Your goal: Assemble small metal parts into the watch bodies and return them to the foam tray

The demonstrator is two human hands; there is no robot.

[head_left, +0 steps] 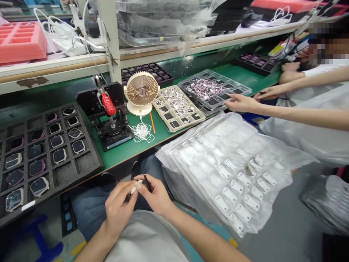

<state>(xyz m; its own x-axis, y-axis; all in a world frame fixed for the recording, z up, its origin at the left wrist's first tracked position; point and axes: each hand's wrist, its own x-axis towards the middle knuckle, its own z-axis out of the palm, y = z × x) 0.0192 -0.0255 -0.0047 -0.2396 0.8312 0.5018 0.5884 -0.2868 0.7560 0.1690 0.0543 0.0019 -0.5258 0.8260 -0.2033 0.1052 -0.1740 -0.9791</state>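
Pinching pale piece (133, 189), both hands (120, 205) (158, 196) curled

I could pass over the green benchtop (125, 149) along its front edge; toggle-clamp fixture (108, 105) and desk fan (141, 92) block beyond.

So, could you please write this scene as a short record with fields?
Left hand: pinching a small pale piece
Right hand: gripping the same piece, plus a dark slim item
Bench left: foam tray of watch-like pieces
Bench middle: black fixture with red handle, fan, orange stick
Right side: white pieces in plastic
Co-worker: one hand at the clear tray's edge
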